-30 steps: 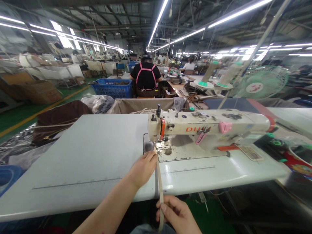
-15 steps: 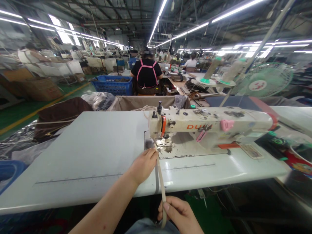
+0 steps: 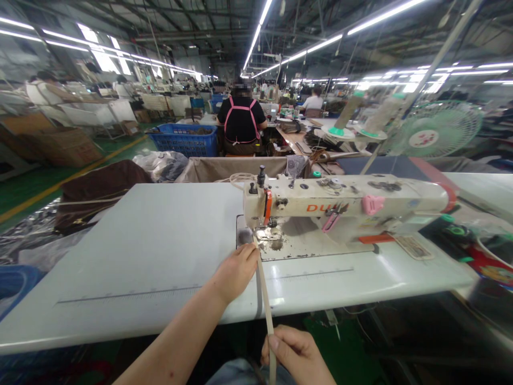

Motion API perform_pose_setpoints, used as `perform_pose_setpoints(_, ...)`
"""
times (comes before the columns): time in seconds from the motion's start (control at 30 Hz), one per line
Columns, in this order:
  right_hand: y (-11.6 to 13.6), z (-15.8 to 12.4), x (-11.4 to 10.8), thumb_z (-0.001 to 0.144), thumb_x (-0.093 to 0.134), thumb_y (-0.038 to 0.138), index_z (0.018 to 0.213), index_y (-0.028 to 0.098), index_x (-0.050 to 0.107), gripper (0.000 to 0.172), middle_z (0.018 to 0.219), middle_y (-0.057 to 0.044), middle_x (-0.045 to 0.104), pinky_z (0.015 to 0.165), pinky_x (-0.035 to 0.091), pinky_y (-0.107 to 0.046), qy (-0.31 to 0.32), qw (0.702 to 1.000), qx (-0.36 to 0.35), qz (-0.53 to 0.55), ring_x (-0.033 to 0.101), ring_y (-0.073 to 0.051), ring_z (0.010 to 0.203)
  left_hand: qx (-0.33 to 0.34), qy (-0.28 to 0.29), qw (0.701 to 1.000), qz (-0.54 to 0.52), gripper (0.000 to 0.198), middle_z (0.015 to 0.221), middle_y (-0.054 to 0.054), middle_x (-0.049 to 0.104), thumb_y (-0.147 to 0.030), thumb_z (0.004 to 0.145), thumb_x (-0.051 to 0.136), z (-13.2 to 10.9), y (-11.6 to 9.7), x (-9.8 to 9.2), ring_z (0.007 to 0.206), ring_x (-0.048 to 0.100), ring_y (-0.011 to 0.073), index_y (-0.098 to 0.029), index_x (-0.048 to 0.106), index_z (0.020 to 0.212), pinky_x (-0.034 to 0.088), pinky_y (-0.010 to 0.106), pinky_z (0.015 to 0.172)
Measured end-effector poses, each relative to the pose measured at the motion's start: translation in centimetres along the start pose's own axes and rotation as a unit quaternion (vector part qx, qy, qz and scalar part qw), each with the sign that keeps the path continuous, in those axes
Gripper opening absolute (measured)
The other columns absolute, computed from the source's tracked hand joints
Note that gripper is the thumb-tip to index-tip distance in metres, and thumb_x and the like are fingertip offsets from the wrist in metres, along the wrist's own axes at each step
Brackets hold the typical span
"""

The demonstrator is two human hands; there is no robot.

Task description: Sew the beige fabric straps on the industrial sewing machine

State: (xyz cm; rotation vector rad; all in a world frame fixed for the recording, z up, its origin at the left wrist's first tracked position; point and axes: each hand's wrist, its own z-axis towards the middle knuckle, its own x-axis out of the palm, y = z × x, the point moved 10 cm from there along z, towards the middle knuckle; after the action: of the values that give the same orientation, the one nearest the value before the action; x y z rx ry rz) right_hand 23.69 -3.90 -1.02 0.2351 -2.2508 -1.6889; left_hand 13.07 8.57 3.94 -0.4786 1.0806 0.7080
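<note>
A narrow beige strip runs from the needle area of a white sewing machine down over the front edge of the table. Close in front of the presser foot, my left hand is closed on the strip, its fingertips pressing it at the machine's base plate. My right hand, below the table edge and near my lap, pinches the same strip between thumb and fingers. Between the two hands the strip is stretched nearly straight. Under my left fingers, the strip's exact path is hidden.
The pale sewing table has a printed ruler line. Behind it stands a beige fabric bin; dark brown fabric lies at the left. A green fan and thread cones stand at the right. A co-worker sits ahead.
The strip's lower end by my right hand now hangs straighter, where it was curled before. A beige loop behind the machine head has shifted. My left hand stays in place.
</note>
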Motion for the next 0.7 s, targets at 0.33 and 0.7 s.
perform_pose_setpoints(0.33, -0.6, 0.1, 0.1, 0.092, 0.071, 0.07, 0.074, 0.017, 0.078, 0.056, 0.075, -0.007, 0.069, 0.072, 0.048, -0.03, 0.007, 1.0, 0.007, -0.011, 0.063, -0.019, 0.073, 0.001, 0.009, 1.0, 0.004, 0.02, 0.129, 0.012, 0.066, -0.016, 0.105, 0.049, 0.2, -0.1, -0.2, 0.13, 0.062, 0.0271, -0.016, 0.061, 0.122, 0.05, 0.042, 0.119)
perform_pose_setpoints(0.7, -4.0, 1.5, -0.1, 0.091, 0.072, 0.07, 0.081, 0.017, 0.074, 0.054, 0.07, -0.006, 0.068, 0.066, 0.048, -0.028, 0.013, 0.999, -0.034, 0.019, 0.061, -0.016, 0.063, 0.007, 0.017, 0.999, 0.028, 0.028, 0.13, 0.012, 0.068, -0.017, 0.104, 0.052, 0.1, -0.2, 0.5, 0.131, 0.061, 0.0279, -0.012, 0.06, 0.13, 0.047, 0.04, 0.121)
